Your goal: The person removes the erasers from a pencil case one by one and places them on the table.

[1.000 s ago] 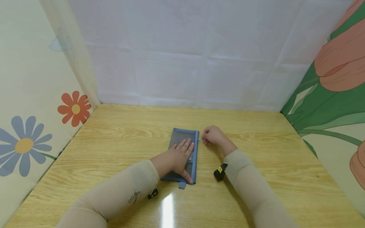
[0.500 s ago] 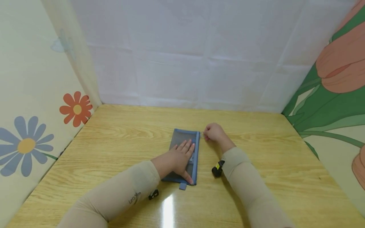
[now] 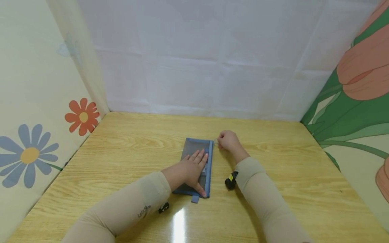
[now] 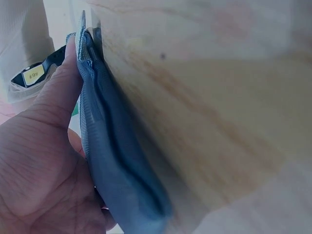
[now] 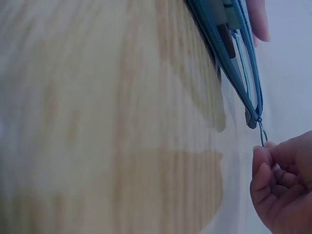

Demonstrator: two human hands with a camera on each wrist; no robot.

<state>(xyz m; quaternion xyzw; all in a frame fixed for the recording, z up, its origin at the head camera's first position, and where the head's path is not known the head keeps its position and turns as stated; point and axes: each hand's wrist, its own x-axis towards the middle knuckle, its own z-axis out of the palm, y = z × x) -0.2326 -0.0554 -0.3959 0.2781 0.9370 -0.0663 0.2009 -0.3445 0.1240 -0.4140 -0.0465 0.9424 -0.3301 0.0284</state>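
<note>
A blue mesh zip pouch lies flat on the wooden table in the head view, a small fabric tab sticking out at its near end. My left hand rests on it, fingers spread and straight. Just past the pouch's far right corner, my right hand pinches a thin zipper-pull cord between thumb and fingertip. The right wrist view shows the zip parted, with some objects inside that I cannot make out. Much of the pouch is hidden beneath the left hand.
The wooden table extends around the pouch. A white cloth hangs behind it, and flower-printed sheets stand at the sides. Each wrist wears a small black camera.
My right hand has moved slightly away from me along the zip edge, drawing the pull to the pouch's far corner. The left hand keeps its place on the pouch.
</note>
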